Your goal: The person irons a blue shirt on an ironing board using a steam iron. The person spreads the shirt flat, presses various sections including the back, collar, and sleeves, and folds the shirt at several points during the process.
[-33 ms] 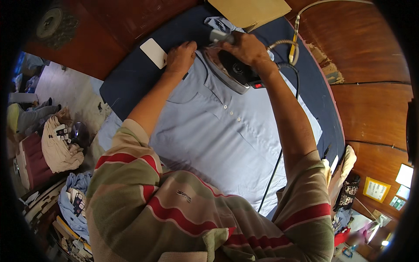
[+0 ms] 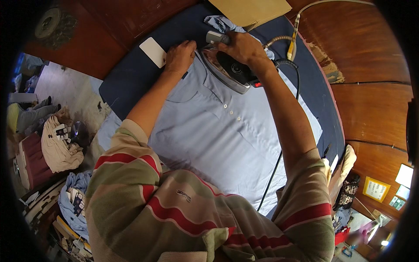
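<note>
Shirt (image 2: 205,135), light blue, lies front up across the dark blue tabletop (image 2: 124,81), collar end away from the wearer. Progress, my read: partway. Laid out and mostly flat; soft creases run over the front, so some pressing looks left. Lower end is hidden by the wearer's torso, so can't judge it.

Tan flat board (image 2: 251,11) overhangs the far edge. Iron (image 2: 233,70) rests at the neck opening, cord (image 2: 271,179) trailing back over the cloth.

Right hand (image 2: 246,46) is wrapped around the iron's handle. Left hand (image 2: 178,59) has fingers bent at the collar edge (can't tell if it's pinching cloth or just holding it down).

Labels: yellow-bordered sign (image 2: 376,189) on the wall carries lettering, too small to read reliably. White card (image 2: 152,51) beside the left hand shows no readable print. Tags (image 2: 78,203) on the piled clothes: illegible. Smallest: three white buttons (image 2: 231,112) on the placket.
</note>
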A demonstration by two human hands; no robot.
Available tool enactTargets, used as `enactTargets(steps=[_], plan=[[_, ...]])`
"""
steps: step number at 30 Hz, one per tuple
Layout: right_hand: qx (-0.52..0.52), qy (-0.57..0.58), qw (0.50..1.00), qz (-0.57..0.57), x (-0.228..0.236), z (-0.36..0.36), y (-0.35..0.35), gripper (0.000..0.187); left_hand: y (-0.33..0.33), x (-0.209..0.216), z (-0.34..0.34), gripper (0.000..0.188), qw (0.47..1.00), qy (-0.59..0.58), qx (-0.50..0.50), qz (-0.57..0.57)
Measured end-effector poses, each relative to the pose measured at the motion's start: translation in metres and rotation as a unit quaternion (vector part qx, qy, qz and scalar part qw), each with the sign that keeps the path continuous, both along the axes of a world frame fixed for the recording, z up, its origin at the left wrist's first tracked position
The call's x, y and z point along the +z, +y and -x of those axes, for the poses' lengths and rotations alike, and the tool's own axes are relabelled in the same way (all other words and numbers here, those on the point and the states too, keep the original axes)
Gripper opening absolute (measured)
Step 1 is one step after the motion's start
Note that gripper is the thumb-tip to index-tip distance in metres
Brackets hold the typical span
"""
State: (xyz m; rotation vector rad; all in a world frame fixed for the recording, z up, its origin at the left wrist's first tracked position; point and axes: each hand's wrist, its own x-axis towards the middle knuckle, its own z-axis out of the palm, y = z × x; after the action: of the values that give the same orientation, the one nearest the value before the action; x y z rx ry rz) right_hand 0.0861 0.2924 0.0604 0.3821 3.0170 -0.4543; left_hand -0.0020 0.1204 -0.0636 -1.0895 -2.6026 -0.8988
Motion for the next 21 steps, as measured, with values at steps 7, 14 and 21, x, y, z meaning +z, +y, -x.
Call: enactTargets(steps=[7, 14, 21], plan=[[0.017, -0.013, 1.000, -0.014, -0.006, 0.024, -0.003, 0.054, -0.021, 0.014, -0.003, 0.013, 1.000, 0.016, -0.003, 0.018], [0.032, 0.023, 0.999, -0.016, -0.002, 0.019, -0.004, 0.054, -0.114, 0.016, -0.090, 0.022, 0.984, -0.008, 0.145, 0.105], [0.107, 0.013, 0.993, -0.048, -0.001, 0.010, -0.022, 0.054, -0.115, 0.006, -0.105, 0.018, 0.982, -0.021, 0.160, 0.097]])
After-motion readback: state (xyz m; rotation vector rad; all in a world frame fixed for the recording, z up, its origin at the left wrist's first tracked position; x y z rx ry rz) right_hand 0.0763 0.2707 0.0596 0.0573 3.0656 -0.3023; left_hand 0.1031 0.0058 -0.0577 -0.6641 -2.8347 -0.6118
